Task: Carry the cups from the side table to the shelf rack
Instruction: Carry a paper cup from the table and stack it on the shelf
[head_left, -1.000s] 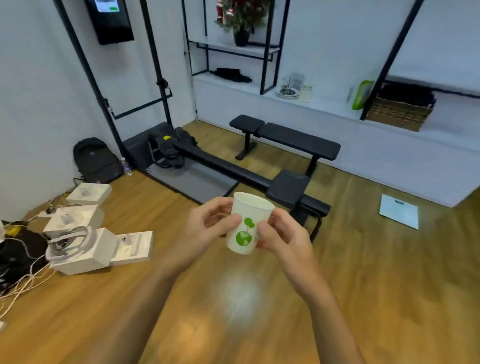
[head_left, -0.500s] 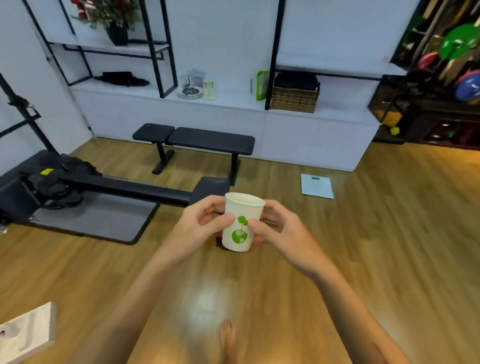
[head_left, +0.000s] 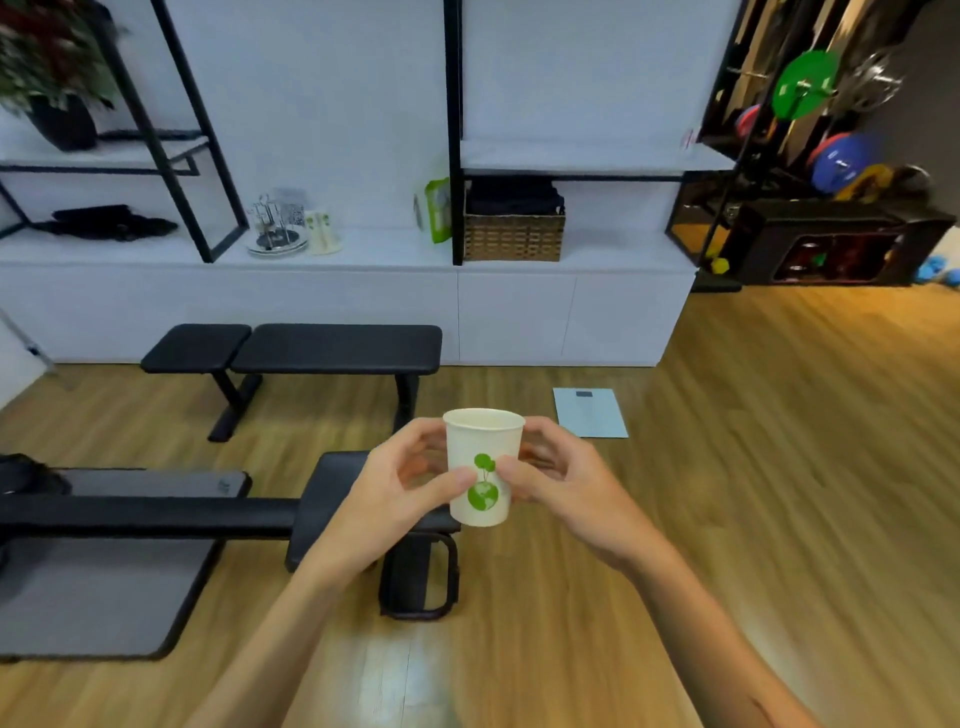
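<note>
White paper cup (head_left: 484, 467) with a green globe print, upright in mid-air over the wooden floor (head_left: 727, 467), pinched between left hand (head_left: 395, 493) and right hand (head_left: 566, 483), thumbs in front, fingers curled round back, shelf rack (head_left: 363, 244) well beyond.

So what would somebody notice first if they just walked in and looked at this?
Probably the white paper cup with a green leaf picture, held upright in the middle by the left hand and the right hand. Behind it a black bench stands on the wooden floor before a white shelf holding a woven basket. Bright weight plates hang at the far right.
</note>
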